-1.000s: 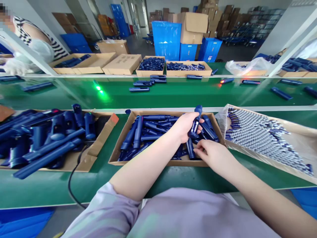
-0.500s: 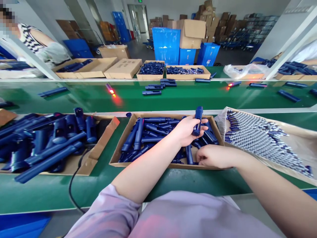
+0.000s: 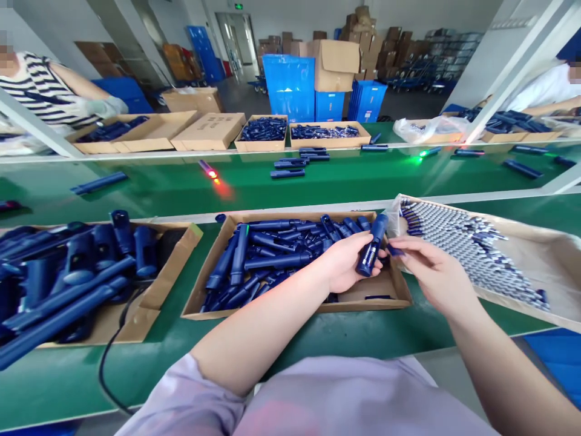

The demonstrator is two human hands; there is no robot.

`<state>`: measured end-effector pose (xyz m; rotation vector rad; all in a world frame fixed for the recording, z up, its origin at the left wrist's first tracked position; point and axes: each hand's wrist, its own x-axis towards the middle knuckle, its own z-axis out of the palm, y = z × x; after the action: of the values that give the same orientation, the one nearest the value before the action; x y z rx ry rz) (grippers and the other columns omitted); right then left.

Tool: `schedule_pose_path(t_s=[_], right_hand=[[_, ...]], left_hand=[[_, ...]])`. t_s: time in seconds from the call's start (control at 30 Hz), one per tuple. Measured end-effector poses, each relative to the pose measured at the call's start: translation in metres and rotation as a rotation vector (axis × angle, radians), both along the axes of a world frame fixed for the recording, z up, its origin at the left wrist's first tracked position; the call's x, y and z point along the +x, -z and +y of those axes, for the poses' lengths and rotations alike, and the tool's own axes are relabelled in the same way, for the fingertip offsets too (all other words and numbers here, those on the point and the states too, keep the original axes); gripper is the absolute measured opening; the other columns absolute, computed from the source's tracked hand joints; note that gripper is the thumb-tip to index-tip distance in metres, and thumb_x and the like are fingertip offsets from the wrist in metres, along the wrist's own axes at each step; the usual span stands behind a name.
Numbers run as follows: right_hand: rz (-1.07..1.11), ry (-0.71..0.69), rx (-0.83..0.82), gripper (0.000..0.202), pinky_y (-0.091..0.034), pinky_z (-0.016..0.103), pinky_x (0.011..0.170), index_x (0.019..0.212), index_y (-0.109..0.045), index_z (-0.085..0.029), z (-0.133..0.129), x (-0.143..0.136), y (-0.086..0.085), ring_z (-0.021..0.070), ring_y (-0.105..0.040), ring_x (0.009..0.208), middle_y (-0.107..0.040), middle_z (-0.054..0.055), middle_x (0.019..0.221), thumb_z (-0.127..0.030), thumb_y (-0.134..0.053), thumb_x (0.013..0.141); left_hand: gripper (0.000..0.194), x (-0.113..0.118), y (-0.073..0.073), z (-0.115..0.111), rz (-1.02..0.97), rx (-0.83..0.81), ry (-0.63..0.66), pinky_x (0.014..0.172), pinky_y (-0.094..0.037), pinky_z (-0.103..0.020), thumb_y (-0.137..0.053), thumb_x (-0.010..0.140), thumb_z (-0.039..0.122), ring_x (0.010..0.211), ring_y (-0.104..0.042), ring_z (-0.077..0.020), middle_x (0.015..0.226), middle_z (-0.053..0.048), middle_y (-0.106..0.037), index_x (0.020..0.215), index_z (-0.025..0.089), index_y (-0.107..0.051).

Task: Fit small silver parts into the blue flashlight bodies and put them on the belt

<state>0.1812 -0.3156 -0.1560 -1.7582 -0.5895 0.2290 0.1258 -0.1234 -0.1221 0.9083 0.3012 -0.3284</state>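
Observation:
My left hand (image 3: 342, 266) is closed round a dark blue plastic tube (image 3: 374, 242) with a cut-out and small white markings on its side. The tube tilts, its upper end leaning to the right. Close beside it, my right hand (image 3: 433, 272) pinches a small dark blue piece (image 3: 394, 249) between thumb and fingers; its exact kind cannot be made out. Both hands are above the right end of an open cardboard box (image 3: 358, 298). Many loose dark blue tubular parts (image 3: 276, 260) fill the left and back of that box.
A cardboard tray (image 3: 551, 269) to the right holds rows of small silver-and-blue parts. At left, another box (image 3: 149, 303) overflows with larger blue housings, a black cable (image 3: 106, 357) beside it. Beyond a white rail, blue tubes lie on a green belt (image 3: 249, 188). People work opposite.
My right hand has risen out of the box with the small blue piece and come beside the tube. The tube has moved lower and tilted. A light on the belt turned from red to green.

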Motion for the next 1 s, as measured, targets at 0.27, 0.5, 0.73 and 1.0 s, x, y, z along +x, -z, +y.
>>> schedule_pose_path(t_s=[0.27, 0.5, 0.73, 1.0], right_hand=[[-0.198, 0.196, 0.158, 0.035, -0.053, 0.042, 0.095, 0.117, -0.063, -0.027, 0.021, -0.011, 0.001, 0.0194, -0.062, 0.104, -0.056, 0.007, 0.129, -0.033, -0.067, 0.083], [-0.083, 0.237, 0.320, 0.020, -0.055, 0.041, 0.092, 0.099, -0.065, -0.024, 0.030, -0.032, -0.020, 0.0188, -0.067, 0.094, -0.069, 0.004, 0.101, -0.031, -0.070, 0.081], [-0.294, 0.278, 0.289, 0.013, -0.034, 0.048, 0.115, 0.095, -0.066, -0.021, 0.032, -0.042, -0.017, 0.0172, -0.067, 0.099, -0.072, 0.002, 0.095, -0.027, -0.068, 0.083], [-0.152, 0.315, 0.179, 0.020, -0.059, 0.033, 0.076, 0.097, -0.067, -0.022, 0.029, -0.039, -0.020, 0.0153, -0.067, 0.081, -0.069, 0.002, 0.095, -0.035, -0.070, 0.081]], left_hand=[[0.013, -0.007, 0.005, -0.012, -0.082, -0.125, -0.010, 0.062, -0.052, -0.022, -0.049, 0.092, 0.021, 0.064, -0.059, -0.0093, 0.086, -0.004, -0.061, 0.098, 0.017, -0.060], [0.022, -0.011, 0.008, -0.016, -0.137, -0.204, -0.003, 0.074, -0.056, -0.034, -0.061, 0.087, 0.024, 0.080, -0.061, -0.0123, 0.098, -0.003, -0.062, 0.109, 0.023, -0.063], [0.028, -0.011, 0.010, -0.017, -0.199, -0.270, -0.009, 0.074, -0.056, -0.031, -0.065, 0.086, 0.028, 0.077, -0.061, -0.0109, 0.096, -0.002, -0.062, 0.113, 0.026, -0.064], [0.031, -0.011, 0.012, -0.018, -0.270, -0.268, 0.025, 0.069, -0.053, -0.026, -0.064, 0.086, 0.030, 0.071, -0.060, -0.0098, 0.092, -0.003, -0.062, 0.116, 0.023, -0.064]])
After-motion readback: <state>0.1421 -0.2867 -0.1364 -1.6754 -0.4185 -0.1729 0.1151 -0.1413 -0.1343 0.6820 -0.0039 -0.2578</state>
